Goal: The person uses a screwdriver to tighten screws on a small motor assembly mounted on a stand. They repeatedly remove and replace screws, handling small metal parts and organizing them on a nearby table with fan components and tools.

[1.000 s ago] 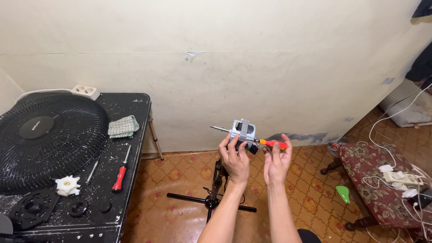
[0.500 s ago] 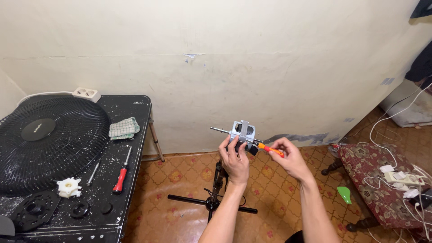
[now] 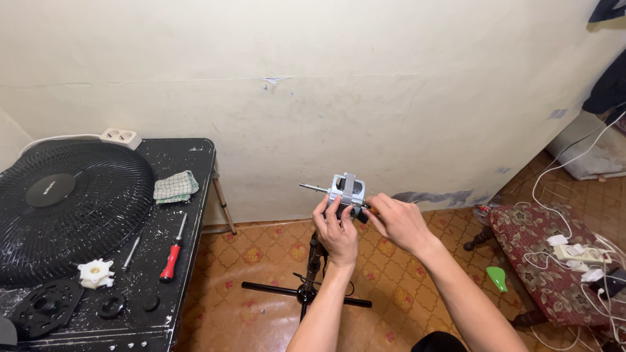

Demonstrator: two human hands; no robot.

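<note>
Above the stand, mid-frame: two bare hands meet around a small grey fan motor [image 3: 346,190], held up in the air before the cream wall [image 3: 365,91].
Left hand [image 3: 336,226]: fingers curled up around the motor's underside — gripping it from below.
Right hand [image 3: 396,220]: fingers pressed together on a tool at the motor's right side; only a sliver of orange shows, the rest is hidden by the hand.
Motor shaft [image 3: 313,188]: thin metal rod, pointing left, level.
Stand [image 3: 306,287]: black fan pole and cross-shaped base on the patterned tile floor [image 3: 261,261], directly below the hands.
Counter [image 3: 189,195]: black, paint-speckled, at left — well apart from the hands.
On the counter: red-handled screwdriver [image 3: 173,253], a plain metal rod [image 3: 131,250] beside it, checked cloth [image 3: 175,187], black fan grille [image 3: 65,205], white plastic hub [image 3: 95,273], black round plate [image 3: 45,306], white power strip [image 3: 119,137] at the far edge.
Far right: patterned cushion [image 3: 548,261] with a white extension block [image 3: 579,253] and cables.
</note>
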